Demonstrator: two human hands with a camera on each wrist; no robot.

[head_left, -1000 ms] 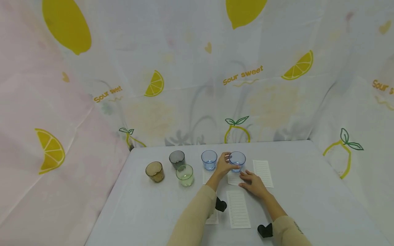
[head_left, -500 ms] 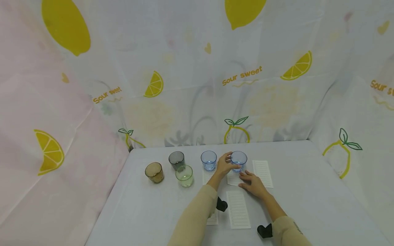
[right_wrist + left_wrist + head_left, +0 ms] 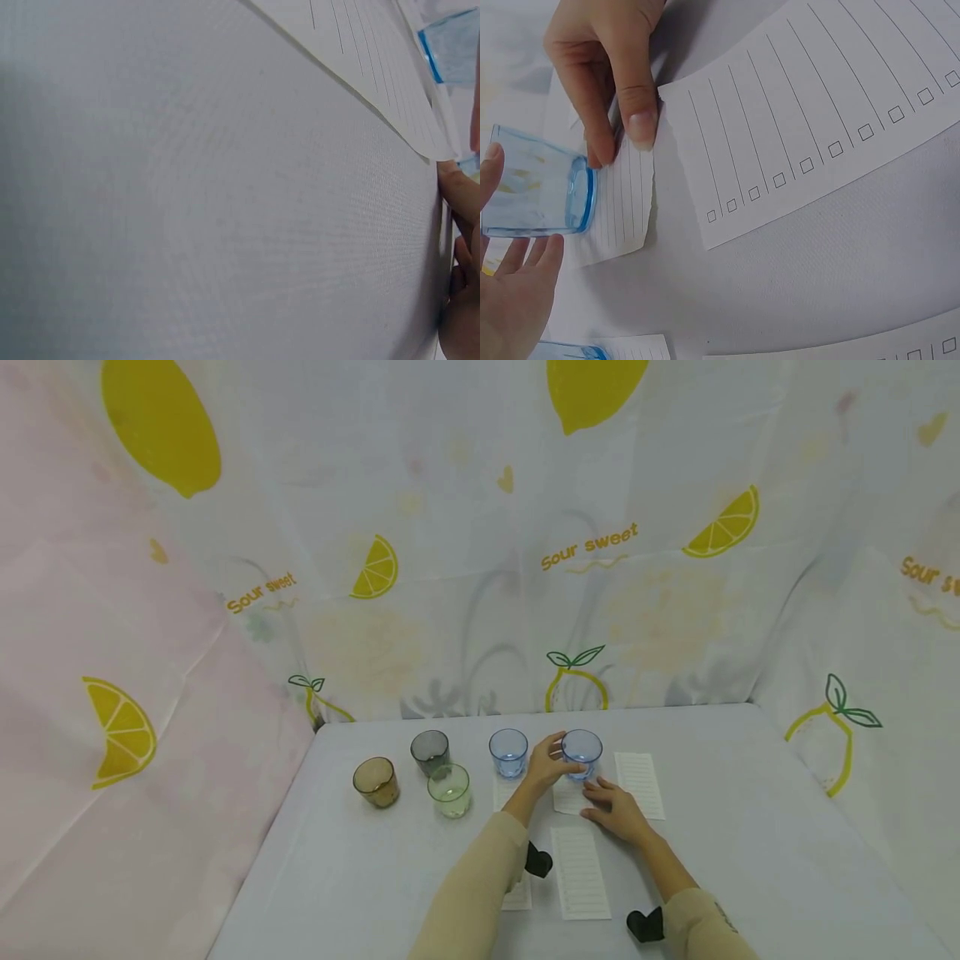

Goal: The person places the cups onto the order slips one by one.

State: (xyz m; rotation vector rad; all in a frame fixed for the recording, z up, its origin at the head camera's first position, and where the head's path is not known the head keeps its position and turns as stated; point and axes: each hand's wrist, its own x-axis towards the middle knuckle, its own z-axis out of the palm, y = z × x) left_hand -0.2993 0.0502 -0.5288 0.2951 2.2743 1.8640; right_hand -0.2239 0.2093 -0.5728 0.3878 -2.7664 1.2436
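Observation:
My left hand (image 3: pixel 546 764) holds a clear blue drinking glass (image 3: pixel 582 752), thumb on the near side and fingers on the left. In the left wrist view the glass (image 3: pixel 536 184) stands with its base at a lined paper sheet (image 3: pixel 622 199). The fingertips of my right hand (image 3: pixel 621 810) press on that same sheet, just in front of the glass. Left of my left hand, a second blue glass (image 3: pixel 510 753) stands at the top of another lined sheet (image 3: pixel 506 792), partly hidden by the forearm.
Further left stand a grey glass (image 3: pixel 431 752), a green glass (image 3: pixel 450 791) and an amber glass (image 3: pixel 377 782). One lined sheet (image 3: pixel 640 785) lies at the right. Nearer, another lined sheet (image 3: pixel 581 872) lies between the forearms. A lemon-print curtain (image 3: pixel 465 635) rises behind the table.
The held blue glass shifted slightly right, away from the other blue glass, between the two earlier frames. Since then both hands have stayed practically still.

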